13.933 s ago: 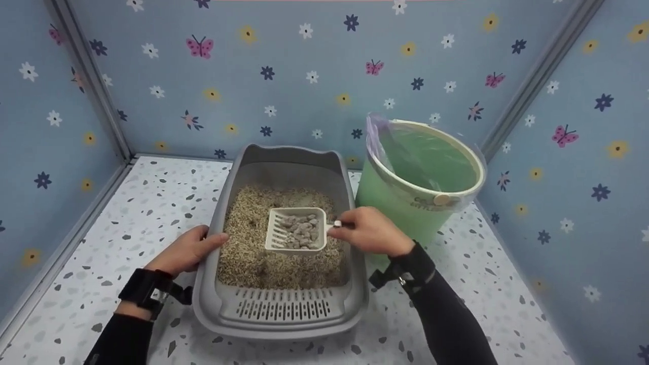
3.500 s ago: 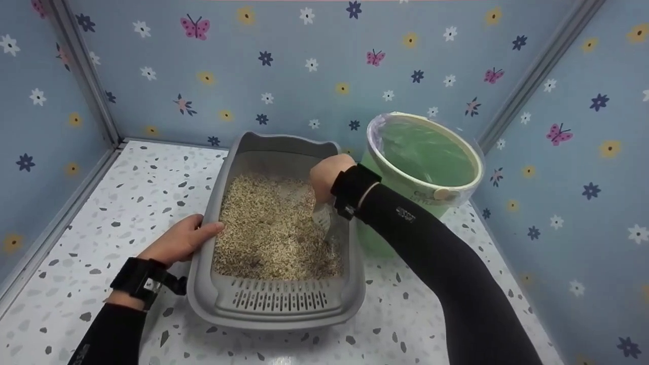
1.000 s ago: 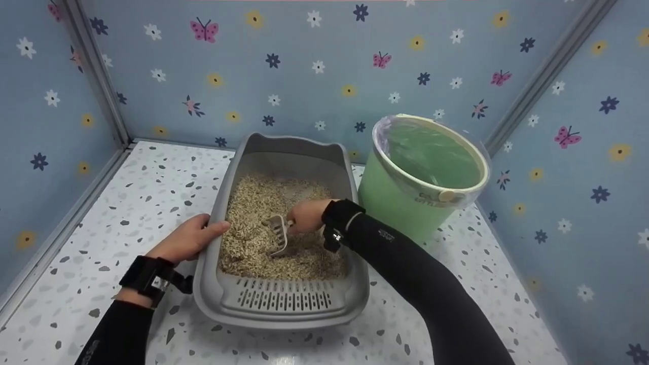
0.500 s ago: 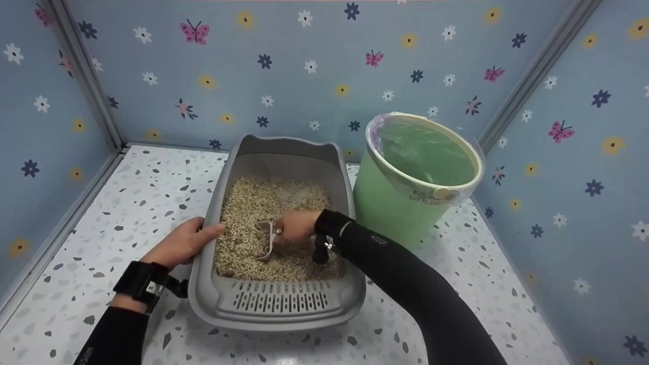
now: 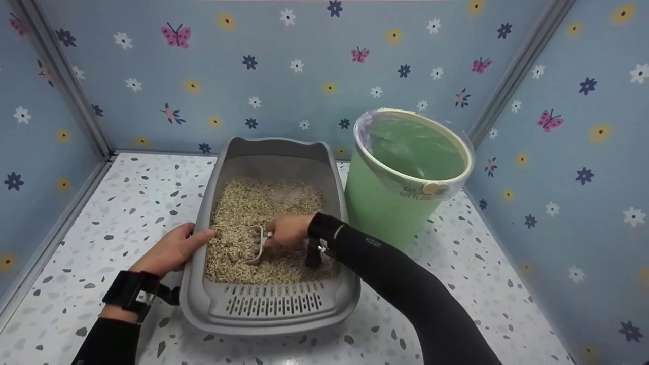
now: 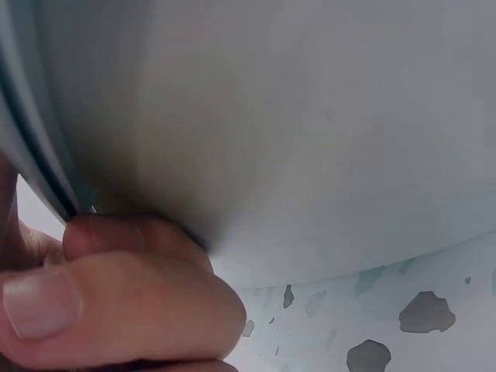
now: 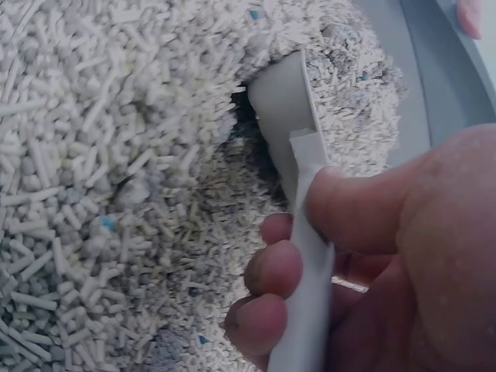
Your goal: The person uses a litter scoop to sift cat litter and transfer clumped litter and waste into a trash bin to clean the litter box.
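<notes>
Head view: right hand (image 5: 285,230) curled round handle of white scoop (image 5: 255,247), blade dug into pellet litter (image 5: 253,208) inside grey litter tray (image 5: 276,317), toward tray's left side.
Head, left: left hand (image 5: 172,249) grips tray's left rim, thumb over the edge; tray sits on speckled worktop (image 5: 116,213).
Head, bin: green bin (image 5: 390,208) w/ clear liner stands just beside tray's right wall, apart from both hands.
Change: 1 s ago scoop was nearer tray's middle; since then it has pushed left thru litter & tipped more edge-on. Approx 14 s ago it was held level above litter w/ grey clumps in it.
Meaning: looks like another pass under way, gathering clumps; nothing lifted yet.
L wrist view: fingers (image 6: 132,302) curled under tray rim, tray wall (image 6: 310,139) fills frame, worktop below.
R wrist view: thumb & fingers (image 7: 271,271) pinch scoop handle; scoop (image 7: 283,105) half buried, litter (image 7: 101,155) heaped against blade, greyish bits mixed in.
</notes>
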Tool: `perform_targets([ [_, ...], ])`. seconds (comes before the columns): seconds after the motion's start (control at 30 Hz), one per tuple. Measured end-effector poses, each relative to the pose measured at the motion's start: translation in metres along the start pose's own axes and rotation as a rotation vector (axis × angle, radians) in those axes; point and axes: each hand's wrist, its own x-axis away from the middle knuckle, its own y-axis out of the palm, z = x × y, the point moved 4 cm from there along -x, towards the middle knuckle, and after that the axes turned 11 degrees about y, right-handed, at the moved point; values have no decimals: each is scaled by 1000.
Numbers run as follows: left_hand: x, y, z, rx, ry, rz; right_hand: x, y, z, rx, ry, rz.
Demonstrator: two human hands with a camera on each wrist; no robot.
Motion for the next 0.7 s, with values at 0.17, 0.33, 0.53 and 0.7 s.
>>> perform_targets([
  [0.17, 1, 0, 0, 11, 23, -11, 2, -7, 6, -25, 22, -24],
  [0.33, 1, 0, 4, 9, 36, -3, 4, -8, 8, -55, 21, -38],
  [0.53, 1, 0, 3, 0, 37, 3, 1, -3, 5, -78, 13, -39],
  [0.7, 3, -1, 3, -6, 38, 9, -2, 0, 0, -80, -18, -24],
])
